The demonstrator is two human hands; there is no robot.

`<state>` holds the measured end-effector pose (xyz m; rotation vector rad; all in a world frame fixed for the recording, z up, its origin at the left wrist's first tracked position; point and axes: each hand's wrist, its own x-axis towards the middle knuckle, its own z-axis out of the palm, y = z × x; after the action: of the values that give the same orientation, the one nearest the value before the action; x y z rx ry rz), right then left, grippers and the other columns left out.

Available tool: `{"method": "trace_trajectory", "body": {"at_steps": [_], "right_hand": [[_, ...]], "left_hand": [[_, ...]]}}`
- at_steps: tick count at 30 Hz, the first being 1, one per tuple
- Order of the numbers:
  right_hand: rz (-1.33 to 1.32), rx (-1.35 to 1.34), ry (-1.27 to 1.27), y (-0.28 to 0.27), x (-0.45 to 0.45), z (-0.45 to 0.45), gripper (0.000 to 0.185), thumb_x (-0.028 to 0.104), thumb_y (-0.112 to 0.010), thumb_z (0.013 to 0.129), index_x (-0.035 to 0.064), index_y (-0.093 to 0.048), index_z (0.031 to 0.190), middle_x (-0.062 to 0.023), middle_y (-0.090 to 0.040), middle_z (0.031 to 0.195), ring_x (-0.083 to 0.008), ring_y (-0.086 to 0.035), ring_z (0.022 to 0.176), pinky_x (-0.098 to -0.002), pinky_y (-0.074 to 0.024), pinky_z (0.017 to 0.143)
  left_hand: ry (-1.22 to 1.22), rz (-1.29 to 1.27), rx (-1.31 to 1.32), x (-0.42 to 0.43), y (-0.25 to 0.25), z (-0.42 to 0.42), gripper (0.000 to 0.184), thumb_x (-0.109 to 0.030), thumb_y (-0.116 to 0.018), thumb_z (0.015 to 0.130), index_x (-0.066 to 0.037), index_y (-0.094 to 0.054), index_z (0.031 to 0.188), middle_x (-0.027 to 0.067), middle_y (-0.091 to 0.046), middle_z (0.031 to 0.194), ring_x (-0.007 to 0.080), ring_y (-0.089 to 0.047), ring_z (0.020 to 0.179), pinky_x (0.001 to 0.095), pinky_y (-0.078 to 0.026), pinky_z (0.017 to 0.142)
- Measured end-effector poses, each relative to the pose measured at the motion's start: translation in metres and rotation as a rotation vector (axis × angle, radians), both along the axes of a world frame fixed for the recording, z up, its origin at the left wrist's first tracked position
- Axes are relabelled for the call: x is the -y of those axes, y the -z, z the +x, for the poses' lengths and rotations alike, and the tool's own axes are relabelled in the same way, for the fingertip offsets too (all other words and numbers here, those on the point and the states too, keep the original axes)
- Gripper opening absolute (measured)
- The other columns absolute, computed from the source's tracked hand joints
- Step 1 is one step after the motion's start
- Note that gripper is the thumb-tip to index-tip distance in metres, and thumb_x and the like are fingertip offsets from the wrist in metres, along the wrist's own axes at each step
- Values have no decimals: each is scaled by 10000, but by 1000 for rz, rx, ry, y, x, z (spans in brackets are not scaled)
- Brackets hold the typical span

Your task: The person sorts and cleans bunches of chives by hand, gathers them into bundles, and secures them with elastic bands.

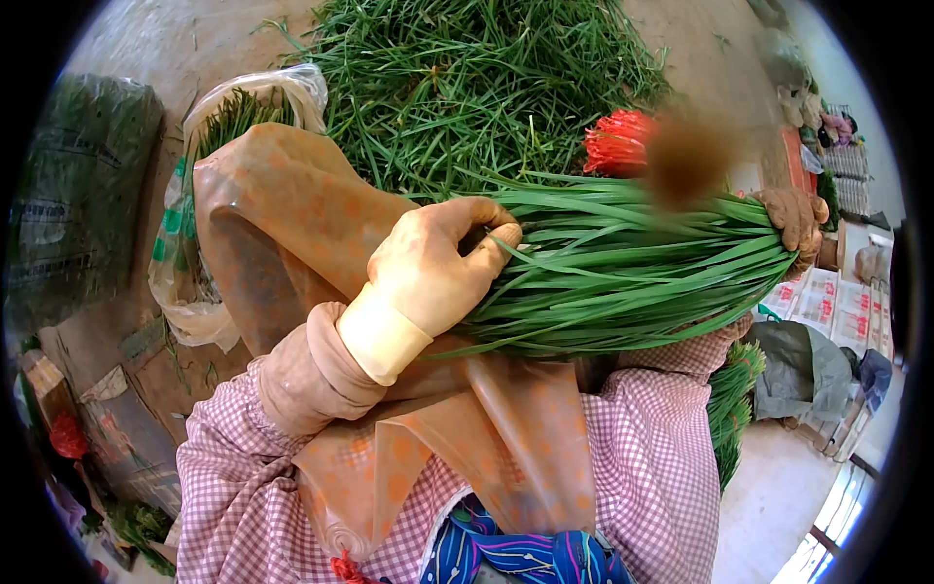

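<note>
A large bundle of garlic chives (632, 263) lies across my lap, its long flat green leaves running from left to right. My right hand (800, 226), in a dirty brown glove, is wrapped round the right end of the bundle. At the left end, my left hand (438, 258) wears a pale yellow glove with soiled fingers. Its thumb and forefinger pinch together on leaf ends there; the other fingers are curled and partly hidden. Beneath the bundle, a see-through orange-spotted plastic apron (525, 428) covers my knees and checked sleeves show on both arms.
A heap of loose green leaves (467, 88) lies on the floor ahead. Beside it is a bunch of red ties (618, 143). An open plastic bag (311, 86) of greens and a dark wrapped bale (78, 195) stand left. A brown blur covers part of the view.
</note>
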<state>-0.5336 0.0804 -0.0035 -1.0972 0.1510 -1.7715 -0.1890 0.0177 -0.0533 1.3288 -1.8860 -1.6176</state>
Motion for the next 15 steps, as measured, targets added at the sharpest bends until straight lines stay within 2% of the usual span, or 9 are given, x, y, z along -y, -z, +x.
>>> {"method": "trace_trajectory", "body": {"at_steps": [2,8,11,14,15], "right_hand": [[17,-43,-37,0,-1,-3,154,109,-528,935,8,-538,1051,31,-517,778,-93,-528,728,-307,-432,838],[65,-9,36,-9,-2,10,114,82,-580,902,28,-555,1000,35,-520,761,-84,-538,708,-301,-432,838],[45,58,52,-5,-4,15,123,77,-579,898,25,-557,1008,33,-526,765,-84,-539,701,-300,-434,834],[54,67,14,-6,-2,17,126,85,-548,914,19,-559,1022,32,-523,763,-88,-534,706,-301,-433,821],[54,68,15,-4,-2,15,126,85,-548,914,19,-559,1022,32,-523,763,-88,-534,706,-301,-433,821]], "left_hand": [[-31,16,0,-2,2,0,250,-282,-677,840,-68,-697,968,62,-689,796,150,-633,731,281,-485,698],[71,25,114,5,-9,-1,297,-337,-697,812,-70,-712,942,66,-687,820,176,-636,757,309,-493,740],[121,104,113,7,-12,-5,330,-347,-710,796,-71,-705,976,66,-683,824,188,-636,768,313,-494,743],[73,67,78,3,3,-11,351,-333,-707,811,-54,-689,1023,65,-682,825,157,-631,785,300,-495,739],[30,214,-62,5,13,-16,351,-319,-700,827,-45,-680,1044,66,-684,828,140,-628,782,290,-495,741]]}}
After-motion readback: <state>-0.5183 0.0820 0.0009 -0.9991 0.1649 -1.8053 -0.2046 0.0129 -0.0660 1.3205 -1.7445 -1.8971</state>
